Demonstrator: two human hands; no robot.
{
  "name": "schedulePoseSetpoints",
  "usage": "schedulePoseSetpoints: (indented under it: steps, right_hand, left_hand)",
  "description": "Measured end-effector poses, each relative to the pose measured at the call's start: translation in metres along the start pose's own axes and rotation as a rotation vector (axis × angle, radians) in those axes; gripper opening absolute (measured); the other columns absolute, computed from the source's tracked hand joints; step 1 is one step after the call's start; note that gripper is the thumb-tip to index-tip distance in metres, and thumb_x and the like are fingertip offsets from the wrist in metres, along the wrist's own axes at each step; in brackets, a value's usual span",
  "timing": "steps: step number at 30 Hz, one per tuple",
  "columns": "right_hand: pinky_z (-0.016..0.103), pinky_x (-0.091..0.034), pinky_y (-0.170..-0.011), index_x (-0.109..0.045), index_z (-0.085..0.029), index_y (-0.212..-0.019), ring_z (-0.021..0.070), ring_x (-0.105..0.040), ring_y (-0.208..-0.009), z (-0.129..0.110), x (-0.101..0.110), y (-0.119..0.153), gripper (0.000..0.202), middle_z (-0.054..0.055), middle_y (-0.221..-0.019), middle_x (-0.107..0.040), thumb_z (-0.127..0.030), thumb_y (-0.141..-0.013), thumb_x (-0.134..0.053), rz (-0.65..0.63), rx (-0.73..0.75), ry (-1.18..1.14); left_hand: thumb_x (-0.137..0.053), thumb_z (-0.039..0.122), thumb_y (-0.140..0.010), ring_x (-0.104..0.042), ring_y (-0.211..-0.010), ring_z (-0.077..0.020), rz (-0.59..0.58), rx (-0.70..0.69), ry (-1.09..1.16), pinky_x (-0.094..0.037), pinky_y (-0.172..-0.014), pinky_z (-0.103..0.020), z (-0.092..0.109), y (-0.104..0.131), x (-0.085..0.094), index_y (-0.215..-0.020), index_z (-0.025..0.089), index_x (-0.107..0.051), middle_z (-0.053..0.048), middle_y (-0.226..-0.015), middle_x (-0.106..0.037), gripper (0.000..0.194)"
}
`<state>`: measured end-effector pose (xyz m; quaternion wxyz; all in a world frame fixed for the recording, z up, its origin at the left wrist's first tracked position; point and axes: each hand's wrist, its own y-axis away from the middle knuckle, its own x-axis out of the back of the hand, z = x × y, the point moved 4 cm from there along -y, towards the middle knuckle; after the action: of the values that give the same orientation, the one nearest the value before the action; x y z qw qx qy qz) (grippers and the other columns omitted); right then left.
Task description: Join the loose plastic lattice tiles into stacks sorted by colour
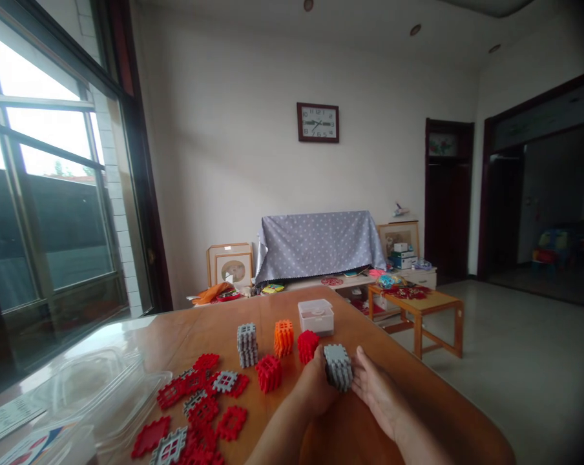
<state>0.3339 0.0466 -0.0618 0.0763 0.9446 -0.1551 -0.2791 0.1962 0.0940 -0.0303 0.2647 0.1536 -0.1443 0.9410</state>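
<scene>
Both hands, the left hand (pixel 316 387) and the right hand (pixel 376 391), clasp a grey block cube (pixel 338 366) between them, resting on the worktop (pixel 350 426). Loose red and grey tiles (pixel 199 407) lie well left; a red cube (pixel 307 345) sits just behind the left hand.

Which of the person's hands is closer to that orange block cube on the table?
Left. The left hand grips the grey cube just right of and below the orange cube; the right hand holds the grey cube's far side.

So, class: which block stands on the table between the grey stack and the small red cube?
The orange block stack stands between the grey stack and the red cube, in the head view.
</scene>
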Motion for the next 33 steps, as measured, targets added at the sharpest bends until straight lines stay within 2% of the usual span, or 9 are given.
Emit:
schedulePoseSetpoints:
  steps: [5, 14, 24, 30, 33]
  right_hand:
    - [0.041, -0.036, -0.116, -0.059, -0.011, -0.132, 0.0283, -0.058, -0.13, 0.001, 0.0, -0.003, 0.074, 0.021, -0.13, -0.067, -0.065, -0.082, -0.07, -0.009, 0.008, 0.001]
    - [0.037, -0.042, -0.111, -0.068, -0.018, -0.117, 0.0261, -0.061, -0.126, 0.001, -0.005, 0.003, 0.059, 0.015, -0.123, -0.072, -0.066, -0.082, -0.07, -0.086, 0.07, 0.055]
    - [0.041, -0.045, -0.111, -0.067, -0.021, -0.121, 0.0281, -0.059, -0.13, 0.004, -0.002, 0.001, 0.061, 0.013, -0.129, -0.069, -0.068, -0.082, -0.068, -0.041, 0.138, 0.12]
    - [0.042, -0.05, -0.107, -0.069, -0.022, -0.117, 0.0295, -0.062, -0.125, 0.005, 0.0, -0.002, 0.057, 0.014, -0.125, -0.071, -0.068, -0.083, -0.067, -0.029, 0.175, 0.133]
    - [0.044, -0.053, -0.103, -0.069, -0.022, -0.116, 0.0309, -0.065, -0.122, 0.007, 0.006, -0.006, 0.057, 0.015, -0.125, -0.071, -0.067, -0.083, -0.066, 0.027, 0.239, 0.175]
  left_hand:
    - [-0.064, -0.006, -0.056, -0.065, -0.104, -0.0258, -0.007, -0.033, 0.034, -0.052, -0.089, -0.034, -0.008, -0.002, 0.002, -0.123, 0.016, -0.048, -0.01, -0.116, -0.068, 0.072]
    - [-0.062, -0.006, -0.058, -0.065, -0.107, -0.0251, 0.006, -0.135, 0.027, -0.049, -0.093, -0.035, -0.024, -0.004, 0.004, -0.126, 0.017, -0.05, -0.009, -0.117, -0.07, 0.072]
    - [-0.063, -0.005, -0.057, -0.066, -0.104, -0.0252, 0.044, -0.072, 0.009, -0.051, -0.09, -0.034, -0.014, 0.001, 0.008, -0.121, 0.016, -0.055, -0.008, -0.113, -0.071, 0.068]
    - [-0.066, -0.001, -0.059, -0.066, -0.105, -0.0274, 0.059, -0.039, -0.038, -0.051, -0.091, -0.037, -0.023, 0.0, 0.008, -0.12, 0.017, -0.057, -0.009, -0.114, -0.071, 0.065]
    - [-0.067, 0.0, -0.059, -0.066, -0.105, -0.0273, 0.052, -0.041, -0.035, -0.051, -0.091, -0.036, -0.025, 0.0, 0.008, -0.12, 0.017, -0.057, -0.01, -0.114, -0.071, 0.064]
